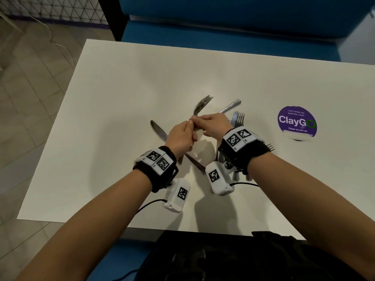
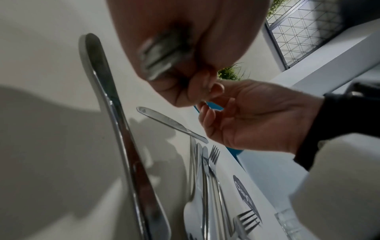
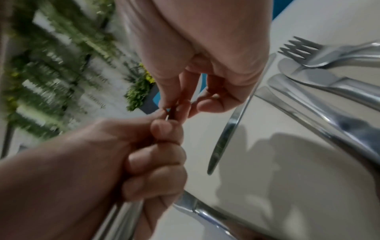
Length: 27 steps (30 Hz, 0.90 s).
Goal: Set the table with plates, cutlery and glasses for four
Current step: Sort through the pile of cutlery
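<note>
Honestly the forks (image 1: 200,105) held up in the left hand (image 1: 180,136) are just a smear of motion blur, so no counting them; their handles vanish inside the fist, and the left wrist view only gets blurry ends (image 2: 158,56). The right hand (image 1: 215,123) and its wristband cover most of the cutlery pile (image 1: 237,120) on the worktop (image 1: 121,82). The purple sticker (image 1: 297,123) has small print I can't really read, and its lower edge looks washed out.

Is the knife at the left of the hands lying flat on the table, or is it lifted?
Lying flat. The knife rests on the white table, passing under the left hand, which grips forks instead.
</note>
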### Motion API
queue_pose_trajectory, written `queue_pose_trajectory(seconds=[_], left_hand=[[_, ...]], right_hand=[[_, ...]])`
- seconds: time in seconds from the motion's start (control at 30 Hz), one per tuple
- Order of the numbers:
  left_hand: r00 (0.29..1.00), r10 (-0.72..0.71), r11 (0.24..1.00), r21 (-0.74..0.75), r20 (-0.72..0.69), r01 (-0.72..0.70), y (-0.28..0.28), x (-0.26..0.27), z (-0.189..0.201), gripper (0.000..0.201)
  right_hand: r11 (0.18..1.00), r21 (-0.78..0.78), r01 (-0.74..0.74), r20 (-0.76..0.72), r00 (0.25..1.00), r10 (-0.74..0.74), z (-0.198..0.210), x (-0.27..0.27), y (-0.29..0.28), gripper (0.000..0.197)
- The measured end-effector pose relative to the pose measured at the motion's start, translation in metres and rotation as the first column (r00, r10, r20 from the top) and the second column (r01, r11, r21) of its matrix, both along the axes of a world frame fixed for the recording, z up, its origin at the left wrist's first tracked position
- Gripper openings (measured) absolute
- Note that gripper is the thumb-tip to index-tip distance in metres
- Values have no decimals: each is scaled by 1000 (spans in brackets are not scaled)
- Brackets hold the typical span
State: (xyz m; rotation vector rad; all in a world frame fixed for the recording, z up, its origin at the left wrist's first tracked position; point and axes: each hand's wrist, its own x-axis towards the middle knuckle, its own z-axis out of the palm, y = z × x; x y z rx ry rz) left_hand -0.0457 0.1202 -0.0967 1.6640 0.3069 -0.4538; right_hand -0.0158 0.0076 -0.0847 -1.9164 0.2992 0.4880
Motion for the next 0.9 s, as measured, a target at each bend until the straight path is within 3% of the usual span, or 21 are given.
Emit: queue_pose_trajectory(seconds=[0.1,0.2,0.47,0.73,0.9], left_hand=[[997,-75,997,-25,0,75,0,-1,0,33],[987,-162,987,-10,16,162,0,-4,-1,29],[984,-178,979,-95,20,179,-12,-1,-3,28],[932,-361,913,-208,-16,350,-56,5,8,25],[901,-435,898,-75,4,434,-119,15,10,23]], right_hand=[[996,53,66,-24,998,-65,-1,2,-6,27],[992,10,124,-2,992,-124,0,5,-11,26],[979,118,166,-32,986,-164,-1,-3,-19,14],[958,80,275,15,961,-277,16,-3,-70,13],[961,-37,274,69,960,-271,22,-1,-137,14]])
